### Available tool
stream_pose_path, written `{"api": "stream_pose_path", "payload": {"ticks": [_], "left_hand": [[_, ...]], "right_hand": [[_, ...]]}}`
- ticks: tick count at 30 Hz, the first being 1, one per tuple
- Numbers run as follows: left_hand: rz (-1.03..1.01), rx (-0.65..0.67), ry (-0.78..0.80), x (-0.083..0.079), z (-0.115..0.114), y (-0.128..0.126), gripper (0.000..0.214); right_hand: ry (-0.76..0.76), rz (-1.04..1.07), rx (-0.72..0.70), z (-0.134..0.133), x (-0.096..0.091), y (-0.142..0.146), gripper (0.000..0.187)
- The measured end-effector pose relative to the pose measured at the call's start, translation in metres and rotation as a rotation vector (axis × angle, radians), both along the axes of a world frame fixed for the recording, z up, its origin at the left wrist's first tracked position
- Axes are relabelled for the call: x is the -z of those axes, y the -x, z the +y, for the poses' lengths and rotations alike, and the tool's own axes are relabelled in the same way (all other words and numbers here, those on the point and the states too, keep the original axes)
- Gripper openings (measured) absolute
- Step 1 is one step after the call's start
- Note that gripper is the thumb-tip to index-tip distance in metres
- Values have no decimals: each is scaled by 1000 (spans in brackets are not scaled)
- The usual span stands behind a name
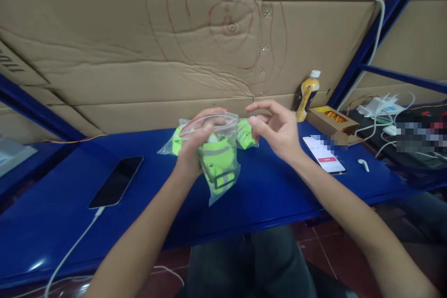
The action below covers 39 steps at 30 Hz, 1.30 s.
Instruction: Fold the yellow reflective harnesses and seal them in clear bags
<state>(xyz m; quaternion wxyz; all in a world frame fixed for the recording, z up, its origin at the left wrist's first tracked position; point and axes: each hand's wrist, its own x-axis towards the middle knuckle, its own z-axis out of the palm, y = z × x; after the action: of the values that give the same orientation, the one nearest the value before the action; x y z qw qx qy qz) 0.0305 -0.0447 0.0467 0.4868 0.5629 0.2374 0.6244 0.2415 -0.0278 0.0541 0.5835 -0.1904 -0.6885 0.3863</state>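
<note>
My left hand [196, 145] is closed round the upper part of a clear zip bag [226, 125] with a red line along its mouth. Inside the bag is a folded neon yellow-green reflective strap [219, 156] with a black buckle [224, 179]. The bag's mouth gapes and faces up. To its right, my right hand [275, 128] hovers with thumb and forefinger bent and apart, touching nothing that I can see. Behind the held bag lie more bagged neon pieces, one at the left [177, 139] and one at the right [246, 134].
The blue table [146, 228] meets a cardboard wall [115, 56]. A dark phone [117, 181] on a white cable lies left. Rightward are a lit phone [324, 154], an earbud [363, 165], a yellow bottle [308, 95], an open cardboard box [331, 123] and tangled cables [380, 111].
</note>
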Motion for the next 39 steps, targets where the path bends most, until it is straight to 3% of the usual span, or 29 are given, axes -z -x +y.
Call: {"api": "stream_pose_path", "payload": {"ticks": [2, 5, 7, 9, 11, 15, 20, 24, 28, 33, 36, 39], "left_hand": [[-87, 48, 72, 0, 2, 1, 54], [-110, 115, 136, 5, 6, 1, 60], [-79, 208, 219, 12, 10, -2, 67], [-55, 224, 284, 20, 16, -6, 67], [-50, 139, 286, 28, 21, -12, 62], [8, -70, 139, 37, 27, -22, 50], [13, -225, 55, 43, 35, -20, 37], [123, -314, -56, 48, 42, -14, 37], [228, -374, -98, 53, 44, -12, 42], [102, -353, -30, 58, 48, -13, 44], [93, -370, -64, 58, 47, -14, 46], [47, -416, -73, 56, 46, -16, 50]], "right_hand": [[53, -4, 17, 16, 11, 7, 40], [291, -69, -276, 31, 37, 18, 52], [382, -75, -382, 34, 53, 24, 57], [367, -58, -336, 34, 63, 27, 54], [297, -11, -180, 35, 67, 26, 49], [171, 15, 131, 40, 65, 16, 50], [99, -134, 62, 43, 65, 8, 50], [60, -85, 173, 41, 70, 13, 47], [147, 52, 168, 39, 73, 18, 42], [242, 156, 154, 42, 74, 19, 46], [334, 214, 180, 46, 76, 18, 48], [423, 263, 120, 49, 76, 17, 47]]}}
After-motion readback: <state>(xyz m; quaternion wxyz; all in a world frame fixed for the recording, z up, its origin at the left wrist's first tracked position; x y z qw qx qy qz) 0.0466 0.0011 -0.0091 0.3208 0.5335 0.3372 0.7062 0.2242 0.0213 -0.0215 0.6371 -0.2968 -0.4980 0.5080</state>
